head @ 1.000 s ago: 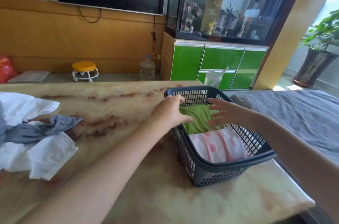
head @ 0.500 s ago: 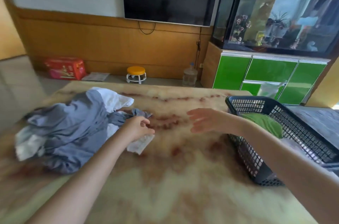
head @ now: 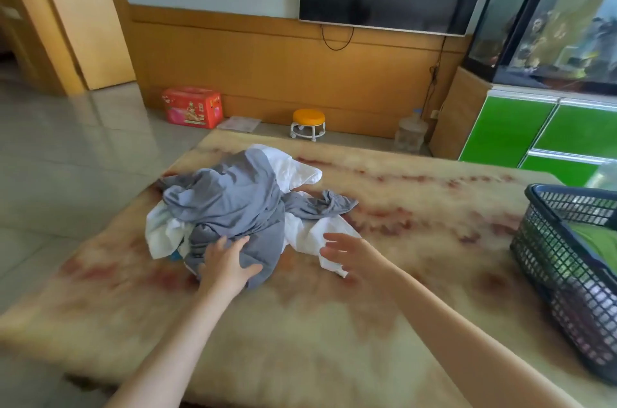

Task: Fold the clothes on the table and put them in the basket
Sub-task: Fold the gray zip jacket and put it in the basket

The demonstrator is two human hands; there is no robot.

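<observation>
A crumpled pile lies on the marble-patterned table [head: 334, 324]: a grey garment [head: 233, 204] heaped over a white garment [head: 314, 234]. My left hand [head: 227, 265] rests flat on the near edge of the grey garment, fingers spread. My right hand [head: 350, 252] hovers open just above the white garment's near corner. At the right edge stands a dark plastic basket [head: 547, 260] with a folded green garment [head: 597, 235] inside; the rest of its contents are blurred.
Beyond the table's far edge sit a small orange stool [head: 309, 123], a red box [head: 192, 107] and a water jug [head: 410, 133] on the tiled floor. A green cabinet [head: 541, 130] with an aquarium stands at the right.
Both hands have left the basket and moved left to the clothes pile. The left hand released the grey sleeve and now lies flat on the grey garment. The view swung left.
</observation>
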